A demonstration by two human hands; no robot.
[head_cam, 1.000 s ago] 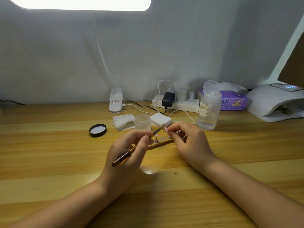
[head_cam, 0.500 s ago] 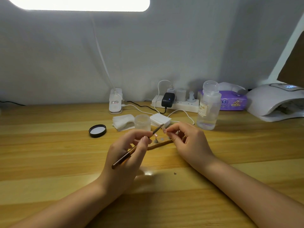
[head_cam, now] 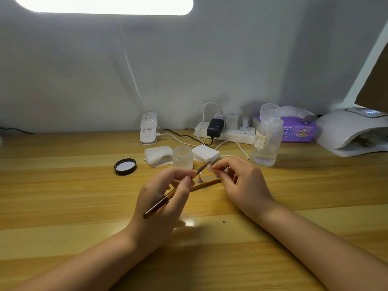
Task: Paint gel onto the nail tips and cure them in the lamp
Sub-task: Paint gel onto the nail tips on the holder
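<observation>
Left hand (head_cam: 159, 198) curled around a brown brush (head_cam: 168, 198), bristle end meeting a small nail tip (head_cam: 210, 168) pinched in the fingers (head_cam: 218, 166) of the right hand (head_cam: 245, 185). Directly beyond the nail tip: a frosted jar (head_cam: 183, 156), open, with folded white pads (head_cam: 157, 155) to its left and a black lid (head_cam: 125, 166) lying further left. Just beneath the nail tip, a brown strip (head_cam: 206, 183) with small metal stands (head_cam: 199, 180), partly hidden by both hands. Right of the nail tip, a clear bottle (head_cam: 266, 139); behind that, a purple tissue pack (head_cam: 298, 130) and a white curing lamp (head_cam: 354, 131) at the far right edge. Behind the jar, a white power strip (head_cam: 228, 134) with a black adapter (head_cam: 215, 124) and trailing cables. All resting on a striped wooden desk (head_cam: 63, 185), against a plain grey wall (head_cam: 84, 70) under a bright overhead light (head_cam: 105, 4).
</observation>
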